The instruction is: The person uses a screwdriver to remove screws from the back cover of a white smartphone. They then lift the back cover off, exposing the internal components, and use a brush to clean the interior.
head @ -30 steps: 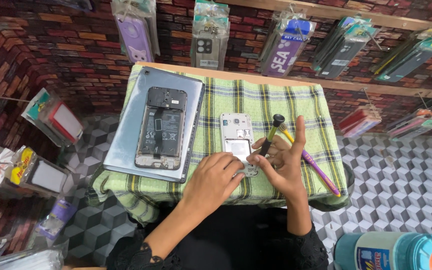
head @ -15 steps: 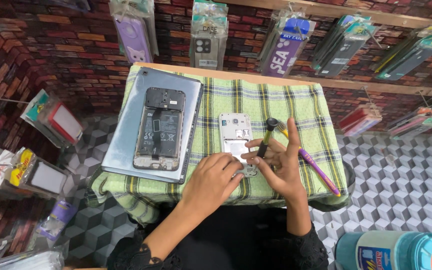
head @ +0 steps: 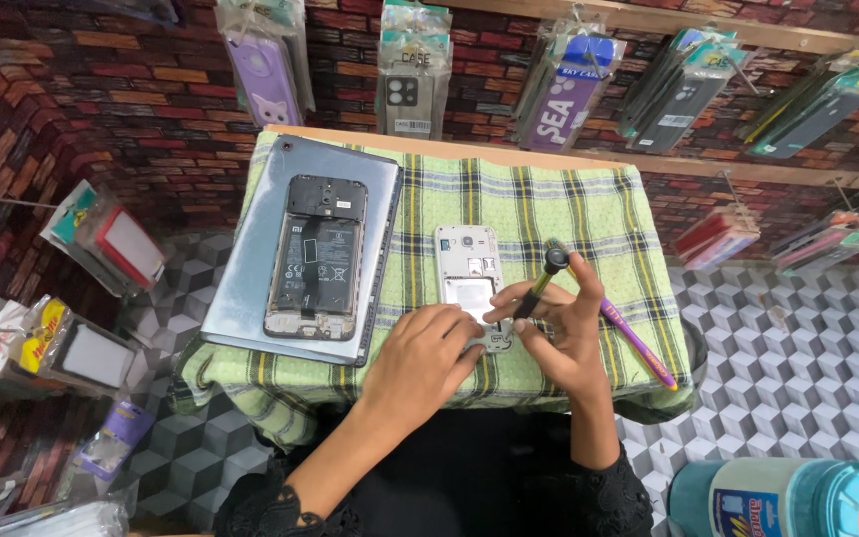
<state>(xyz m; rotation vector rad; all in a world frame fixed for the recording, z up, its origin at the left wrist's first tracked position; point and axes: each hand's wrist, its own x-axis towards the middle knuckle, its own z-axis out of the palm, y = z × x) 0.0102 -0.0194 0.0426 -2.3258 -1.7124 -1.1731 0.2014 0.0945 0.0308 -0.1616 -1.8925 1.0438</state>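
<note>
White phone frame [head: 469,283]: lies flat on the checked cloth [head: 589,214] near the middle of the worktop, back cover off, inner side up; its near end is hidden under your hands.
Left hand [head: 425,358]: palm down, fingers pressed on the frame's near left edge; grip is a flat hold-down on the white phone frame, not a pinch.
Right hand [head: 564,333]: fingers closed around the black screwdriver [head: 539,283], held steeply with its cap up and far and its tip down at the frame's near right corner.
Handling, frame: I judge it light, thin and stiff, but brittle at the edges and easily slid on cloth; hold it by the long side rails, clear of the open centre and the camera end.
Handling, screwdriver: I judge it light and rigid, slim enough to roll; pinch it low on the shaft for control.
Purple pen-like tool [head: 633,343]: lies on the cloth just right of your right hand, partly behind it.
Dark opened phone [head: 315,259]: back removed, battery exposed, resting on a grey slab [head: 251,288] at the left of the worktop, well apart from the frame.
Containers: hanging clear pouches [head: 405,70] on the far brick wall hold phone cases; a teal tub [head: 787,497] stands near right, contents hidden; I see no screw tray.
</note>
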